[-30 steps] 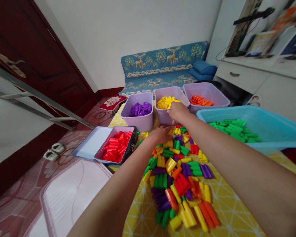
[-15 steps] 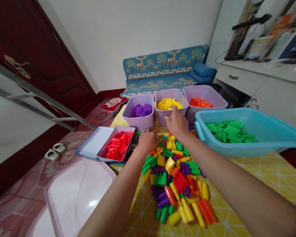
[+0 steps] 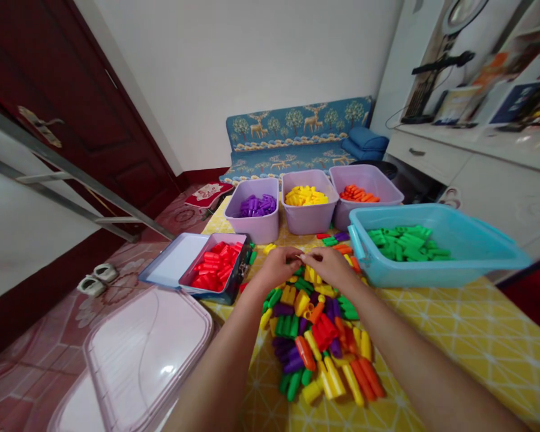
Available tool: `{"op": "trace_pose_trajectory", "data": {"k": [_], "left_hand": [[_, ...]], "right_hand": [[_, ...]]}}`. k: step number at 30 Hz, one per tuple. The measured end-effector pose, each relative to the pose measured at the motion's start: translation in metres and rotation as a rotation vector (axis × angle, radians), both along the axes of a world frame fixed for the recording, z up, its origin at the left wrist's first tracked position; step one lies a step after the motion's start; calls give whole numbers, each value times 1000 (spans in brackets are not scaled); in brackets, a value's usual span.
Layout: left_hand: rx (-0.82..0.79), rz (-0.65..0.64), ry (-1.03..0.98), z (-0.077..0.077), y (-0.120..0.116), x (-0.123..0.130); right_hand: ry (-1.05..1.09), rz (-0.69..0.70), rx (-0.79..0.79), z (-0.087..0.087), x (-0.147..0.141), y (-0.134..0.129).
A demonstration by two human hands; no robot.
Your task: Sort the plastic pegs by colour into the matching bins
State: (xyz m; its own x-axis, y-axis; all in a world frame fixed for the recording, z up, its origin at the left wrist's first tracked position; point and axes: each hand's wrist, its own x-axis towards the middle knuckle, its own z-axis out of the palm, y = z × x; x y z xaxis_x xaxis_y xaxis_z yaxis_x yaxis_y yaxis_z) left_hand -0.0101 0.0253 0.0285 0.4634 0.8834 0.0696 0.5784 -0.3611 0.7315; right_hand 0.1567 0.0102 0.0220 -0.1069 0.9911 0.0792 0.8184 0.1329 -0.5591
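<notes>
My L hand (image 3: 279, 267) & R hand (image 3: 329, 267) meet, fingertips narrow, over far end of mixed-colour pcs (image 3: 324, 332) (can't tell if holding anything); lilac tub (image 3: 309, 221) w/ yellow pcs (image 3: 305, 196) beyond

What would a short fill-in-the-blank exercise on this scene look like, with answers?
The left hand and right hand are close together above a tablecloth coloured ____ and white.
The contents of the light-blue tub are coloured ____.
The contents of the leftmost lilac bin are coloured ____.
The contents of the open case are coloured ____.
Missing words: yellow; green; purple; red.
</notes>
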Motion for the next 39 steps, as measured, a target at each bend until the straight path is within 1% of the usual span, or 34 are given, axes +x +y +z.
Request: {"op": "trace_pose_trajectory", "data": {"k": [2, 3, 5, 7, 8, 9, 10, 12, 13, 15, 18, 20, 23, 24, 25, 27, 30, 32, 34, 36, 39], "left_hand": [[-7, 3, -90, 2, -11, -4], [27, 44, -91, 3, -16, -5], [141, 208, 3, 4, -24, -5], [215, 404, 168, 0, -29, -5], [216, 483, 242, -3, -31, -4], [198, 534, 291, -8, -32, -4], [170, 556, 311, -13, -33, -4], [125, 541, 278, -25, -33, -5], [116, 519, 244, -30, -34, -6], [127, 477, 172, -40, -34, -7], [171, 436, 55, -49, -34, -8], [188, 426, -51, -52, -34, -8], [170, 429, -221, -53, -33, -8], [159, 419, -260, -53, -33, -8], [150, 400, -284, -51, -34, -9], [148, 343, -288, -47, -36, -10], [170, 243, -225, -40, -41, -13], [188, 166, -184, -37, -43, -15], [191, 111, -179, -38, -43, -17], [172, 111, -226, -41, -41, -16], [124, 186, -353, -49, -38, -13]], "right_hand": [[51, -38, 34, 4, 5, -2], [58, -73, 80, 4, 7, 0], [28, -142, 206, 2, 9, 10], [-71, -207, 279, -3, 9, 24], [-129, -239, 267, -6, 9, 32], [-181, -268, 224, -9, 8, 38], [-218, -287, 157, -11, 8, 43], [-238, -292, 24, -14, 8, 48], [-228, -273, -21, -15, 8, 48], [-199, -213, -52, -15, 10, 42], [-161, -118, -40, -14, 11, 25], [-40, -5, -15, -14, 11, 13], [276, 203, 21, -14, 11, -4], [350, 248, 25, -14, 11, -8], [376, 270, 27, -15, 11, -12], [326, 288, 42, -16, 11, -18], [167, 294, 75, -19, 10, -22], [107, 272, 91, -20, 8, -23], [79, 224, 110, -21, 5, -23], [68, 178, 128, -22, 2, -22], [97, 177, 148, -23, 1, -22]]}}
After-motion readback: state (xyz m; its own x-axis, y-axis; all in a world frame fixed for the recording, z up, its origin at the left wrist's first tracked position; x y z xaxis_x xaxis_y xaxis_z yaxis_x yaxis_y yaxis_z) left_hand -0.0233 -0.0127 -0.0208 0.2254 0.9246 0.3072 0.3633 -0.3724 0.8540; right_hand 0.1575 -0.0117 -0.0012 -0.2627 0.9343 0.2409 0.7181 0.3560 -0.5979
